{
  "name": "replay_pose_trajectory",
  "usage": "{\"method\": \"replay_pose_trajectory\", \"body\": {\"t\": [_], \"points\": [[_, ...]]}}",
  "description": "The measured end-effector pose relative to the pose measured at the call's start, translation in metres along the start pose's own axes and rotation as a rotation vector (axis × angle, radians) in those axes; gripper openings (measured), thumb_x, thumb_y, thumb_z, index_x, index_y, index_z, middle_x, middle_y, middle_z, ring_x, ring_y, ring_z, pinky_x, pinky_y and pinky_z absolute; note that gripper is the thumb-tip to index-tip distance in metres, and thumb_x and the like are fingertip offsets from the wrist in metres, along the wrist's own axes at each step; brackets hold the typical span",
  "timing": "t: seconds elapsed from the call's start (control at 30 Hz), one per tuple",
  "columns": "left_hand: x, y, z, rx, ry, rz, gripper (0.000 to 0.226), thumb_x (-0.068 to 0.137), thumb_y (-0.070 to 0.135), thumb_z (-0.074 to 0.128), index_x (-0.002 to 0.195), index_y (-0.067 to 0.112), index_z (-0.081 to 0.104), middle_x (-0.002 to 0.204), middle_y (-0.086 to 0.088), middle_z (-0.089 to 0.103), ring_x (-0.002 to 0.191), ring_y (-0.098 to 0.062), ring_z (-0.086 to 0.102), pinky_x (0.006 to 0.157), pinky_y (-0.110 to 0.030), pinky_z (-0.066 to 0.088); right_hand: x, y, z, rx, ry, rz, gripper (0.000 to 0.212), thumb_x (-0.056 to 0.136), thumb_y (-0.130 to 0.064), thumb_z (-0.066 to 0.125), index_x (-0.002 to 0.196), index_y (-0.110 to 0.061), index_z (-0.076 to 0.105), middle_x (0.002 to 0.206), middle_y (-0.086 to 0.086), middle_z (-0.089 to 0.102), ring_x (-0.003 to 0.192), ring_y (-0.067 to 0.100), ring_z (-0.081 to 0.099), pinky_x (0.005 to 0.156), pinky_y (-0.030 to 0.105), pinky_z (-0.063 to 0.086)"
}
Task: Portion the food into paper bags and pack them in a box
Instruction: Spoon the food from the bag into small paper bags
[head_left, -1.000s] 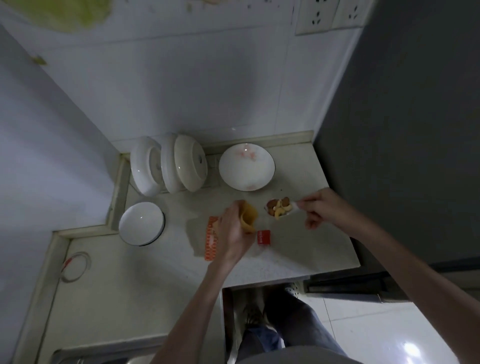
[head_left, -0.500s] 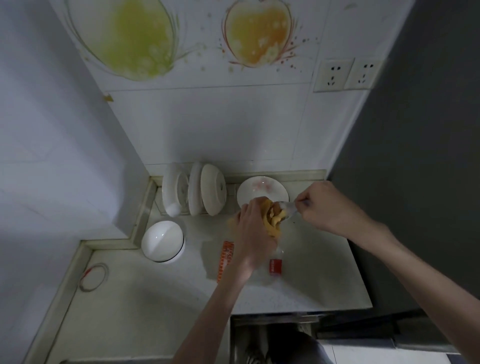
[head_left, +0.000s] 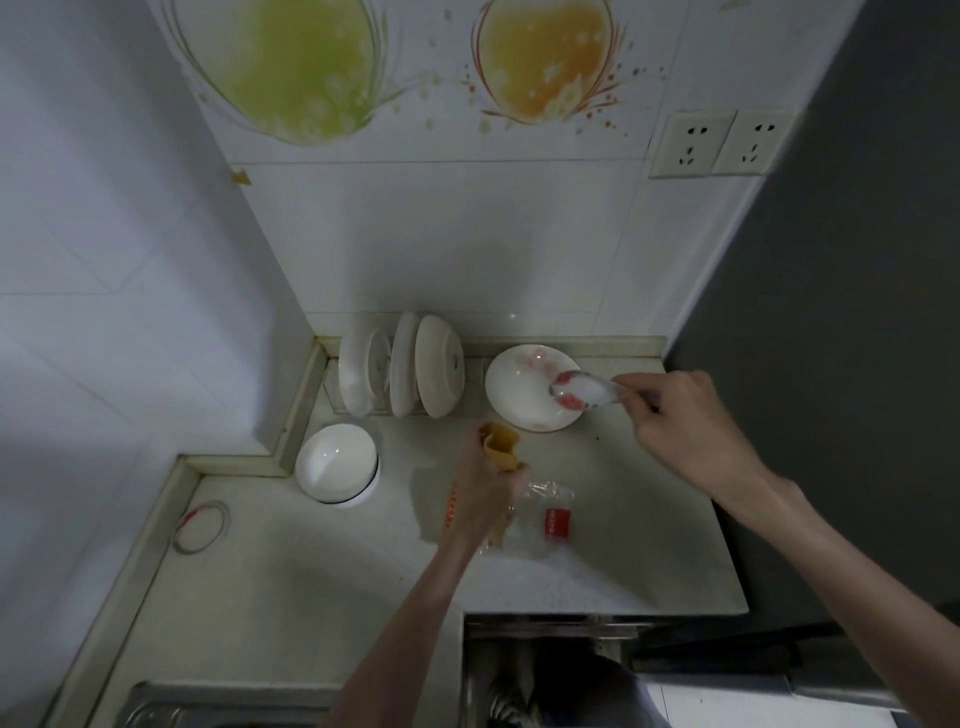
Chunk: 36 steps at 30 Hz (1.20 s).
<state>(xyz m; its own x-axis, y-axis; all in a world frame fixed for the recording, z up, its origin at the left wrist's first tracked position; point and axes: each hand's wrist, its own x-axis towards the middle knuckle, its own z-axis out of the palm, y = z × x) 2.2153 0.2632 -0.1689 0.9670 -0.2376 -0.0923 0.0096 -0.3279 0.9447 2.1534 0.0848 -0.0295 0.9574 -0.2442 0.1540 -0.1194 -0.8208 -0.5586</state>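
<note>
We see a paper bag held up on the left and a spoon over a plate on the right

On the desk (head_left: 311, 597), from the left: a white bowl (head_left: 336, 464) that looks empty, dishes on edge in a rack (head_left: 402, 371), then our left hand (head_left: 485, 488), fingers curled round the paper bag (head_left: 501, 446) with its mouth up; what is inside we cannot tell. The plate (head_left: 522, 387) shows only red smears. Our right hand (head_left: 685, 426) pinches the spoon (head_left: 584, 391), bowl over the plate's rim
</note>
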Motion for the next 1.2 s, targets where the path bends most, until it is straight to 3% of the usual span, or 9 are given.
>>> {"method": "replay_pose_trajectory", "body": {"t": [0.1, 0.2, 0.3, 0.4, 0.47, 0.57, 0.7, 1.0, 1.2], "points": [[-0.001, 0.003, -0.002, 0.014, 0.016, 0.075, 0.048, 0.067, 0.014, 0.070, 0.102, 0.036, 0.047, 0.086, 0.014, 0.054, 0.075, 0.006, 0.058, 0.056, -0.006, 0.044, -0.009, 0.017, 0.005, 0.030, 0.000, 0.056, 0.021, 0.091, -0.009, 0.052, 0.088, -0.007, 0.072, 0.059, 0.011, 0.064, 0.052, 0.012, 0.054, 0.050, 0.019, 0.037], [-0.001, 0.010, -0.002, 0.038, -0.052, 0.200, 0.056, 0.069, 0.016, 0.072, 0.113, 0.037, 0.044, 0.096, 0.011, 0.054, 0.085, -0.003, 0.058, 0.064, -0.010, 0.047, -0.016, 0.035, 0.012, 0.047, -0.018, 0.107, 0.022, 0.091, -0.008, 0.052, 0.091, -0.011, 0.074, 0.060, 0.011, 0.064, 0.047, 0.011, 0.049, 0.045, 0.016, 0.032], [-0.002, 0.005, -0.008, 0.008, -0.072, 0.141, 0.059, 0.073, 0.008, 0.076, 0.118, 0.030, 0.044, 0.097, 0.009, 0.055, 0.082, -0.004, 0.059, 0.062, -0.007, 0.047, -0.023, 0.047, 0.016, 0.071, -0.035, 0.140, 0.021, 0.091, -0.009, 0.052, 0.092, -0.011, 0.074, 0.061, 0.009, 0.065, 0.048, 0.011, 0.051, 0.045, 0.018, 0.033], [-0.002, -0.009, -0.011, 0.047, -0.045, 0.165, 0.057, 0.070, 0.013, 0.074, 0.115, 0.034, 0.045, 0.090, 0.009, 0.057, 0.071, 0.004, 0.060, 0.053, -0.006, 0.046, -0.031, 0.060, 0.024, 0.111, 0.032, 0.148, 0.018, 0.089, -0.009, 0.056, 0.089, -0.012, 0.074, 0.070, 0.010, 0.071, 0.069, 0.011, 0.061, 0.057, 0.023, 0.045], [-0.008, -0.025, -0.011, 0.012, -0.057, 0.039, 0.060, 0.073, 0.010, 0.075, 0.121, 0.029, 0.045, 0.094, 0.003, 0.060, 0.068, 0.002, 0.064, 0.053, -0.012, 0.051, -0.035, 0.074, 0.041, 0.120, 0.009, 0.189, 0.017, 0.089, -0.008, 0.058, 0.091, -0.010, 0.075, 0.079, 0.016, 0.072, 0.074, 0.021, 0.066, 0.069, 0.036, 0.051], [-0.023, -0.070, -0.007, -0.072, -0.086, -0.182, 0.058, 0.075, 0.009, 0.079, 0.122, 0.022, 0.048, 0.104, -0.004, 0.064, 0.091, -0.020, 0.068, 0.076, -0.037, 0.059, -0.049, 0.105, 0.079, 0.075, -0.190, 0.321, 0.021, 0.092, -0.009, 0.054, 0.091, -0.003, 0.073, 0.074, 0.018, 0.071, 0.064, 0.026, 0.064, 0.057, 0.033, 0.047], [-0.041, -0.122, -0.016, 0.120, -0.043, -0.333, 0.058, 0.069, 0.006, 0.075, 0.117, 0.026, 0.048, 0.090, 0.016, 0.060, 0.079, -0.011, 0.061, 0.056, -0.012, 0.041, -0.070, 0.145, 0.124, -0.032, -0.349, 0.451, 0.035, 0.090, -0.005, 0.047, 0.057, -0.011, 0.043, 0.048, 0.000, 0.033, 0.043, 0.013, 0.032, 0.047, 0.030, 0.020], [-0.006, -0.153, -0.038, 0.187, 0.015, -0.449, 0.062, 0.066, 0.022, 0.086, 0.115, 0.022, 0.048, 0.098, 0.006, 0.060, 0.088, -0.013, 0.059, 0.072, -0.023, 0.045, -0.052, 0.166, 0.175, -0.059, -0.432, 0.484, 0.038, 0.092, -0.014, 0.048, 0.055, -0.011, 0.045, 0.048, -0.004, 0.038, 0.044, 0.006, 0.034, 0.043, 0.024, 0.022], [0.018, -0.154, -0.029, 0.138, -0.057, -0.498, 0.052, 0.070, 0.015, 0.080, 0.111, 0.021, 0.048, 0.096, 0.004, 0.061, 0.077, -0.006, 0.062, 0.047, -0.012, 0.047, -0.034, 0.163, 0.204, -0.008, -0.417, 0.488, 0.040, 0.094, -0.019, 0.049, 0.056, -0.008, 0.048, 0.049, 0.002, 0.044, 0.045, 0.011, 0.035, 0.043, 0.026, 0.021]]}}
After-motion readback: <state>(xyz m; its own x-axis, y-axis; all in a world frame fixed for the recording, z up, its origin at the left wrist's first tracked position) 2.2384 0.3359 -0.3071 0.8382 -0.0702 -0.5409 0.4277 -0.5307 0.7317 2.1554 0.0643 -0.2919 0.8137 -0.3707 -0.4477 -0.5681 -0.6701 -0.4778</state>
